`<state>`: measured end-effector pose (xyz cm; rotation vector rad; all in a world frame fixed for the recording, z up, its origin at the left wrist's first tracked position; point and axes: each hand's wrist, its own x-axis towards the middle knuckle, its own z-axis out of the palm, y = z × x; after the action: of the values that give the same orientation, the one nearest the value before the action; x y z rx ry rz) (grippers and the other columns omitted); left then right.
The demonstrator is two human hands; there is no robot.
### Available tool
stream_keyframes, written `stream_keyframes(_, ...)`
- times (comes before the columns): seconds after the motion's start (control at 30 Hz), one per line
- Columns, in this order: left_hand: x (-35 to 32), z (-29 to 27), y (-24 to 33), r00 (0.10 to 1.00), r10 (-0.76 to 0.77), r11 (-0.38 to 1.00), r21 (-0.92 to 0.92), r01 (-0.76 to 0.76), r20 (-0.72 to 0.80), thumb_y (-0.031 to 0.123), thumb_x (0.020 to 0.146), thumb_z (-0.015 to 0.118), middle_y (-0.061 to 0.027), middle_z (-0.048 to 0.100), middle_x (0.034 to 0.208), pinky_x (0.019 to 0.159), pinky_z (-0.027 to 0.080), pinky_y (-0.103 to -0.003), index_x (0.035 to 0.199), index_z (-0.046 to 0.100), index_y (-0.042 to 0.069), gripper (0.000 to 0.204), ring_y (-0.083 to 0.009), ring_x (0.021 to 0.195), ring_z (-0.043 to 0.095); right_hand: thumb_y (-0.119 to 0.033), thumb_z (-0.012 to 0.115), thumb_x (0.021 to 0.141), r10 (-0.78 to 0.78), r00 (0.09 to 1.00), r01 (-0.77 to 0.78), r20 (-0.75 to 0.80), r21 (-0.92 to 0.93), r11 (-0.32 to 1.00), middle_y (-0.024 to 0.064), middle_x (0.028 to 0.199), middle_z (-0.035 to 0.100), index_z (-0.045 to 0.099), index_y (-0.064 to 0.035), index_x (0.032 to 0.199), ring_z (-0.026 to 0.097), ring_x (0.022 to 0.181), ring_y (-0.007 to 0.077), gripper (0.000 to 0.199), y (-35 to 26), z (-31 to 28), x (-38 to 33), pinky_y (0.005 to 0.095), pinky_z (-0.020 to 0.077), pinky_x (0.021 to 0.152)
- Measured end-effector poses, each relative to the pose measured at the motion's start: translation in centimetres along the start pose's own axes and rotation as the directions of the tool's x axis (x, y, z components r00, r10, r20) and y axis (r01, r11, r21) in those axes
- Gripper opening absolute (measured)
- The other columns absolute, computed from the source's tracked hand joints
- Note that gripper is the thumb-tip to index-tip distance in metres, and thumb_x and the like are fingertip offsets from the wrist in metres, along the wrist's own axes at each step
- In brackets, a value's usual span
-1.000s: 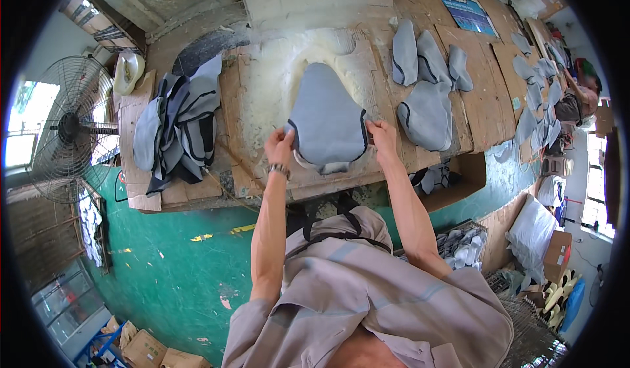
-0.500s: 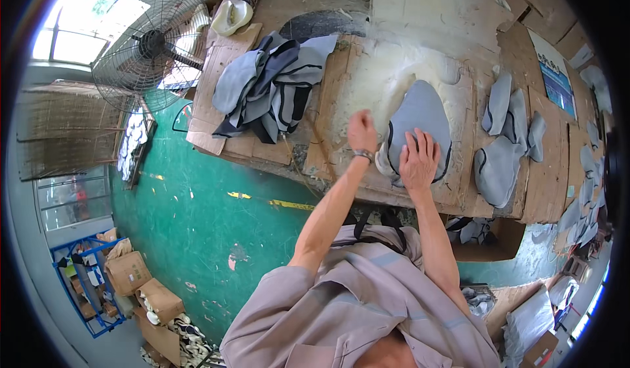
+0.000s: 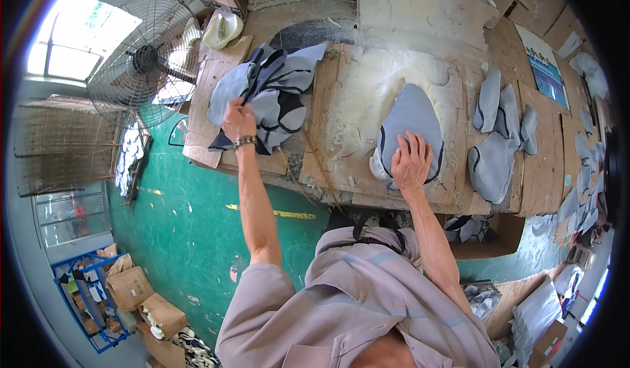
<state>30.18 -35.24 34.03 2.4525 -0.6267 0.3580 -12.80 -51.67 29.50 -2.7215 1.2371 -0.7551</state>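
Note:
My left hand (image 3: pixel 237 121) has its fingers closed on a grey fabric piece (image 3: pixel 226 96) at the near left side of a heap. The heap is made of grey fabric pieces (image 3: pixel 286 82) with black edging, lying loosely over one another. My right hand (image 3: pixel 411 160) lies with fingers stretched on a rounded grey fabric piece (image 3: pixel 412 115). That piece has a dark edge and covers something on the bench; a pale bit (image 3: pixel 378 166) shows at its lower left. Its underside is hidden.
Cardboard (image 3: pixel 325 115) covers the workbench, with cream residue around the rounded piece. More grey pieces (image 3: pixel 492 168) lie at the right. A large wire fan (image 3: pixel 146 59) stands at the left, near a cream shell-like form (image 3: pixel 223 29). An open box (image 3: pixel 489 240) sits below the bench.
My left hand has moved left from beside the rounded piece to the heap and closed on a fabric piece there. My right hand has stayed on the rounded piece.

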Motion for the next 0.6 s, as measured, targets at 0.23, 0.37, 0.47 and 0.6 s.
stream_keyframes(0.23,0.1,-10.3,8.2,0.995,0.096,0.979,-0.179,-0.095,-0.006,0.012,0.085,0.076,-0.0100,0.067,0.075,0.071,0.051,-0.043,0.115,0.069,0.009,0.032,-0.0285,0.073,0.066,-0.015,0.065,0.087,-0.017,0.999,0.017,-0.028,0.016,1.000,0.0114,0.133,0.059,0.069,-0.0080,0.120,0.050,0.129,0.0326,0.034,-0.1,0.0,-0.2,0.0556,0.0362,0.109)
stream_keyframes(0.37,-3.9,-13.0,15.0,0.969,0.248,0.907,-0.347,-0.239,-0.019,0.009,0.086,0.076,-0.0086,0.064,0.079,0.068,0.051,-0.037,0.113,0.069,0.007,0.029,-0.0242,0.071,0.064,-0.019,0.068,0.088,-0.021,0.999,0.013,0.034,0.239,0.971,0.0152,0.122,0.066,0.069,-0.0041,0.117,0.057,0.120,0.0372,0.033,1.1,-0.2,0.1,0.0497,0.0413,0.106)
stream_keyframes(0.47,-9.3,-13.5,20.2,0.930,0.368,0.783,-0.538,-0.312,-0.004,0.006,0.083,0.078,-0.0088,0.065,0.082,0.067,0.052,-0.036,0.112,0.069,0.006,0.031,-0.0248,0.072,0.064,-0.032,0.072,0.094,0.097,0.844,-0.528,0.528,0.783,0.329,0.0110,0.113,0.071,0.070,-0.0031,0.114,0.066,0.106,0.0338,0.035,-4.1,-4.8,3.6,0.0461,0.0487,0.096)
stream_keyframes(0.6,-16.5,-11.4,24.4,0.806,0.592,0.628,-0.628,-0.459,0.003,0.007,0.081,0.082,-0.0113,0.067,0.091,0.077,0.053,-0.040,0.107,0.068,0.002,0.029,-0.0265,0.084,0.066,-0.031,0.072,0.098,0.000,0.685,-0.570,0.728,0.536,-0.623,0.0068,0.115,0.072,0.069,-0.0050,0.113,0.068,0.108,0.0238,0.031,-5.7,-6.3,7.4,0.0397,0.0504,0.099)
